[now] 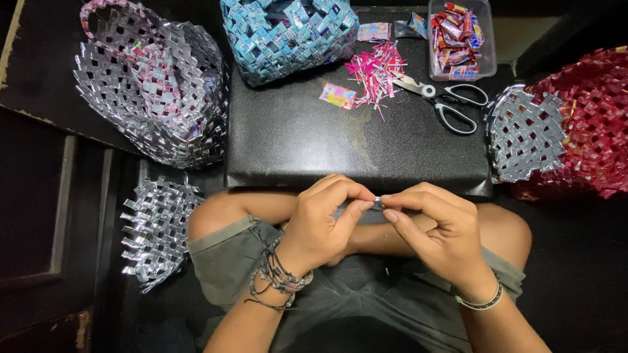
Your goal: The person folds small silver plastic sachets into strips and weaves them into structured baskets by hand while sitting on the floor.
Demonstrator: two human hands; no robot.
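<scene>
**Silver strip pinched between two hands above a black surface**

Silver foil, folded into a small narrow strip point(377, 201), sits between the fingertips of both hands just in front of the near edge of the black surface point(366, 147). The left hand point(324, 222) is closed on the strip's left end, thumb and forefinger pressed together, the other fingers curled under. The right hand point(435, 225) grips the right end in the same way, thumb tip against forefinger. The two hands touch at the fingertips, over the person's lap and grey shorts point(366, 301). The left wrist carries a bundle of cord and bead bracelets point(278, 278); the right wrist carries a single pale band point(481, 302).

On the surface, well apart from the hands, lie a pair of scissors with black handles point(445, 98), blades pointing left, and just beside the blades a heap of thin pink cuttings point(376, 72). A small pink and yellow wrapper point(337, 95) lies left of the heap. At the far right corner stands a clear plastic tub point(487, 39) filled with red wrappers. A blue woven basket point(288, 36) rests at the far edge.

Left of the surface, a silver and pink woven basket point(154, 85) lies tilted, its handle towards the far side; nearer the person's left knee lies a flat silver woven panel point(157, 229) with loose strip ends. To the right, a red woven basket point(589, 124) lies on its side, with a silver woven piece point(526, 134) against it.
</scene>
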